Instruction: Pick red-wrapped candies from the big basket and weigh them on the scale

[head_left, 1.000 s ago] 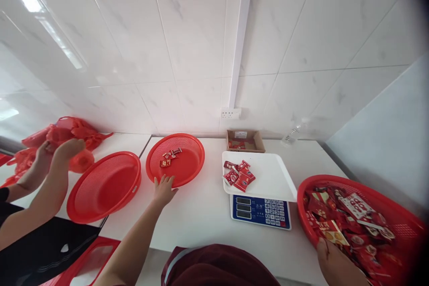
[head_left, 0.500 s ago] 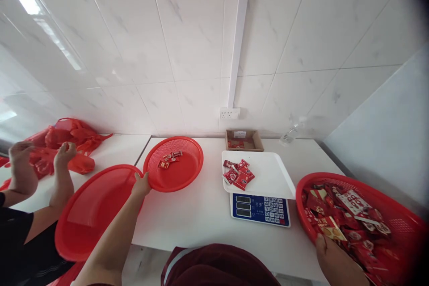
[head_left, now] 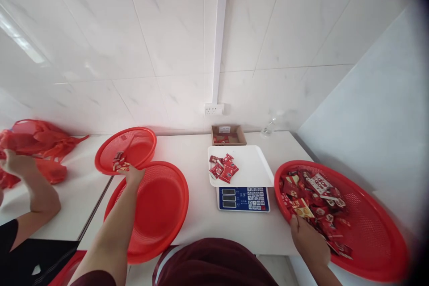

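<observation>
My left hand (head_left: 133,174) is closed at the near rim of a round red plastic basket (head_left: 142,136), its fingertips partly hidden beside a few blurred candy packets (head_left: 119,161). That basket looks tilted and overlaps the back edge of a second red basket (head_left: 157,214), which has nothing in it. At the right, my right hand (head_left: 310,239) grips the near-left rim of a large red basket (head_left: 375,228). Many red snack packets (head_left: 313,201) are heaped toward its left side. Several red packets (head_left: 229,171) lie on the white tray (head_left: 253,165) of a scale.
The scale's blue keypad (head_left: 244,199) faces me. Behind the tray stands a cardboard box (head_left: 238,135), with a clear plastic bottle (head_left: 268,127) to its right. Red plastic bags (head_left: 40,143) and another person's arm (head_left: 40,187) are at the left. A tiled wall rises behind the table.
The basket with few packets has moved left, its packets now nearer my left hand. The empty basket has shifted right, in front of it. My right hand still holds the large basket.
</observation>
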